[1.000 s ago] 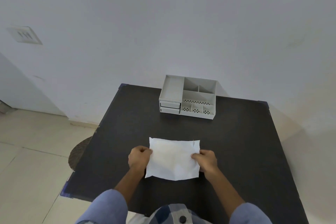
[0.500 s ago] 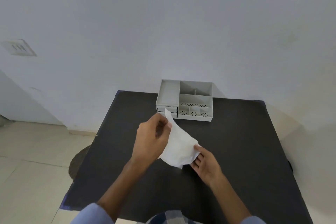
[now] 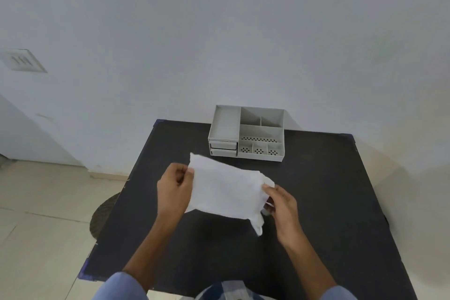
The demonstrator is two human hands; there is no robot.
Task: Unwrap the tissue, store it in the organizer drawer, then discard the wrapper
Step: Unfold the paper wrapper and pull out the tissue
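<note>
Above the black bench (image 3: pixel 328 202), the left hand (image 3: pixel 174 190) pinches the upper left edge of the white tissue (image 3: pixel 226 190) between thumb and fingers, and the right hand (image 3: pixel 281 204) grips its right end. Half a second ago the left hand was raised high and the tissue hung narrow and steep between the hands; now the left hand is lower and further left, and the sheet is spread wide and flatter, one corner hanging down near the right hand. Behind it, well apart, the grey organizer (image 3: pixel 246 133) stands at the bench's far edge with both drawers (image 3: pixel 223 148) closed, as before.
</note>
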